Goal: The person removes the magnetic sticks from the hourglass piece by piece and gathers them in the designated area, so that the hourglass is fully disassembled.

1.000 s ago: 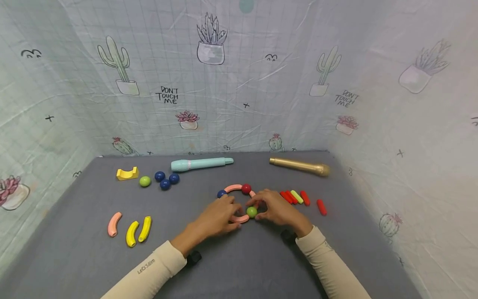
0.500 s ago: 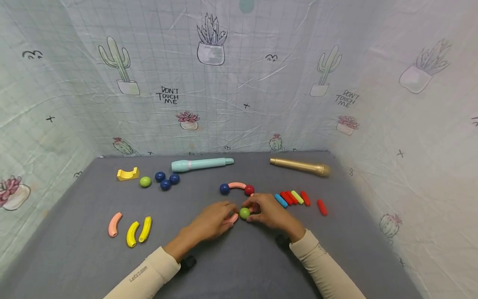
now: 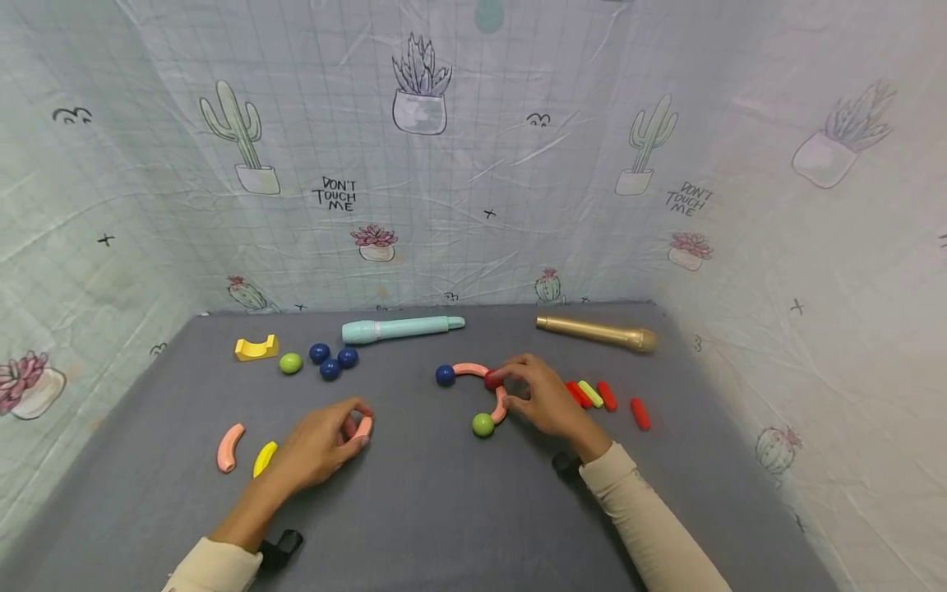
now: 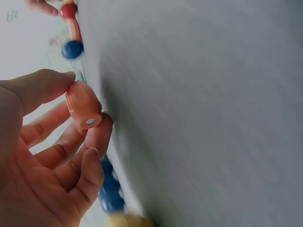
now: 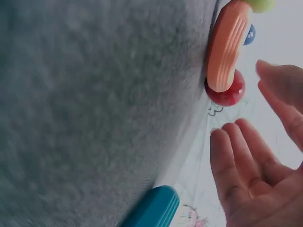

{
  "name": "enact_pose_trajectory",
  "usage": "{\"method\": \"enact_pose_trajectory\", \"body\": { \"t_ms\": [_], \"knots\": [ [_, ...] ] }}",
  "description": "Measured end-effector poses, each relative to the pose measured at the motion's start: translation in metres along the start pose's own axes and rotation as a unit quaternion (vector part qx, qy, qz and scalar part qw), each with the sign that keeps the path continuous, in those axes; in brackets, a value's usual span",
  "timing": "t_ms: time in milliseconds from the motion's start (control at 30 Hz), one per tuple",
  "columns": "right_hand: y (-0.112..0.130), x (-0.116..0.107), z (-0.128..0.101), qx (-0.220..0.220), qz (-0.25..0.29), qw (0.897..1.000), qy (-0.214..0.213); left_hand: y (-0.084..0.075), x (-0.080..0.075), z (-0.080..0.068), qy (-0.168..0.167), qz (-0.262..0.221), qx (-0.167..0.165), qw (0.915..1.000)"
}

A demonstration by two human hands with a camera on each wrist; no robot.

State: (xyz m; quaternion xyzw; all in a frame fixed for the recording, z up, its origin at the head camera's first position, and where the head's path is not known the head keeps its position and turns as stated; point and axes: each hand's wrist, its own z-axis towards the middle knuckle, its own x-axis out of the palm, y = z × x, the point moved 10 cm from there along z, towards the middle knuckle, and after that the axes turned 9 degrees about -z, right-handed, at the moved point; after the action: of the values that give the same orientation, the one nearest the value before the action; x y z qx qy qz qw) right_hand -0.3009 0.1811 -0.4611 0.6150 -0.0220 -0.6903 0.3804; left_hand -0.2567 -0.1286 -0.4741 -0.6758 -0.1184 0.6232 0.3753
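My left hand [image 3: 314,448] pinches a curved pink magnetic piece [image 4: 81,101] between thumb and fingers, its white end dot showing in the left wrist view. My right hand [image 3: 546,400] is just beside a joined chain on the table, fingers spread and holding nothing. That chain runs from a blue ball [image 3: 445,376] through a pink curved piece [image 3: 470,369] to a red ball [image 5: 228,92], then another pink curved piece [image 5: 228,47] and a green ball [image 3: 482,425]. In the head view the right fingertips partly cover the red ball; the right wrist view shows them apart from it.
Loose pink [image 3: 229,448] and yellow [image 3: 265,459] curved pieces lie at left. Behind them are a yellow cradle block [image 3: 256,349], a green ball [image 3: 290,363] and several blue balls [image 3: 330,368]. Teal [image 3: 403,328] and gold [image 3: 595,331] microphones lie behind; short rods [image 3: 607,396] at right.
The left hand has pulled its pink piece off the chain and carried it left. The right hand has let go of the green ball and shifted to beside the red ball.
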Motion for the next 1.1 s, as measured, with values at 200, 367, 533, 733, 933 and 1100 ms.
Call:
{"method": "enact_pose_trajectory", "body": {
  "t_ms": [200,367,533,733,933,1100],
  "knots": [
    [0.001,0.012,0.007,-0.038,-0.024,0.997,0.056,0.027,-0.022,-0.023,-0.034,0.036,-0.016,0.9986],
    [0.002,0.019,0.01,-0.037,-0.024,0.994,0.095,0.04,-0.032,-0.039,-0.03,0.037,-0.034,0.9983],
    [0.003,0.02,0.01,-0.026,-0.025,0.994,0.103,0.051,-0.044,-0.05,-0.042,0.065,-0.039,0.9962],
    [0.005,0.022,0.006,-0.008,-0.011,0.995,0.095,0.059,-0.059,-0.056,-0.069,0.132,-0.043,0.9879],
    [0.007,0.026,0.001,0.01,-0.027,0.995,0.096,0.029,-0.059,-0.045,-0.092,0.158,-0.006,0.9831],
    [0.012,0.026,-0.003,0.005,-0.03,0.994,0.106,-0.009,-0.024,-0.021,-0.052,0.12,0.028,0.991]
  ]
}}
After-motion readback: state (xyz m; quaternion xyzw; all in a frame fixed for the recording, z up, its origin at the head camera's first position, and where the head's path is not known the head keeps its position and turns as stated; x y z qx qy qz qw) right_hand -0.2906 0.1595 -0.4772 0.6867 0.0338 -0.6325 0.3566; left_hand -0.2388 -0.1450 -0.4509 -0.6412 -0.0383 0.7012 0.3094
